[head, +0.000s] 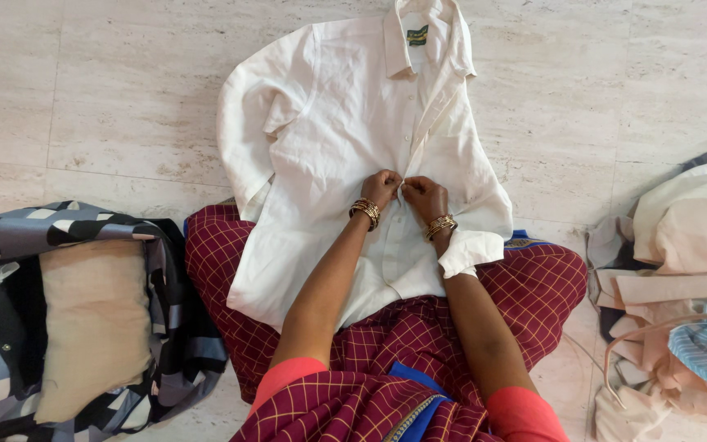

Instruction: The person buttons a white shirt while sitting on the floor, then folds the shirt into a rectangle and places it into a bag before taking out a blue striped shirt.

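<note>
A white collared shirt [329, 123] lies spread front-up across my lap and the pale stone floor, collar pointing away from me. My left hand [381, 187] and my right hand [424, 197] meet at the shirt's button placket near its middle, fingers pinched on the fabric edges there. Both wrists wear gold bangles. The shirt's lower part rests on my maroon checked garment [533, 286]. One cuffed sleeve folds by my right wrist.
A black, grey and white patterned cloth holding a beige folded piece [92, 327] lies at my left. A heap of cream, pink and blue-striped clothes [681, 278] sits at my right. Pale marble floor [83, 106] surrounds everything.
</note>
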